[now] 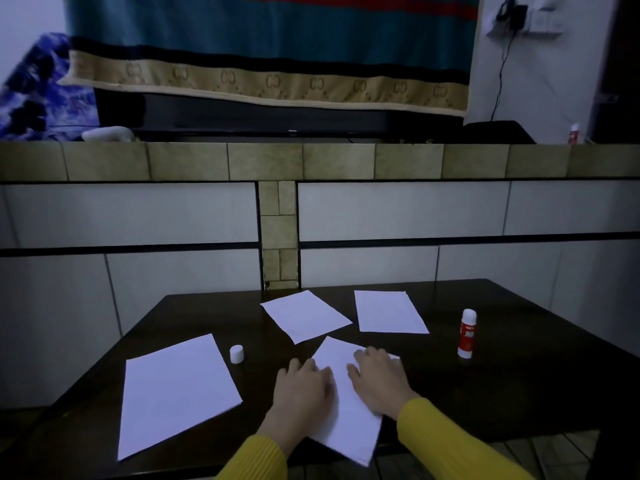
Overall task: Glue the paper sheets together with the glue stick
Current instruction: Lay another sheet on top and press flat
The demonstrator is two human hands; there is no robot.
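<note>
Several white paper sheets lie on a dark table (519,393). My left hand (300,393) and my right hand (377,382) rest flat, fingers spread, on the near sheet (343,420), which overhangs the table's front edge. A large sheet (176,393) lies to the left. Two smaller sheets lie farther back, one in the middle (304,315) and one to its right (389,311). The red and white glue stick (467,333) stands upright at the right, uncapped. Its white cap (237,354) sits between the large sheet and my left hand.
A tiled wall and ledge (311,161) rise behind the table. On the ledge are a dark screen under a teal cloth (270,46) and a second small glue stick (573,133) at far right. Floor tiles show below the table's front right edge.
</note>
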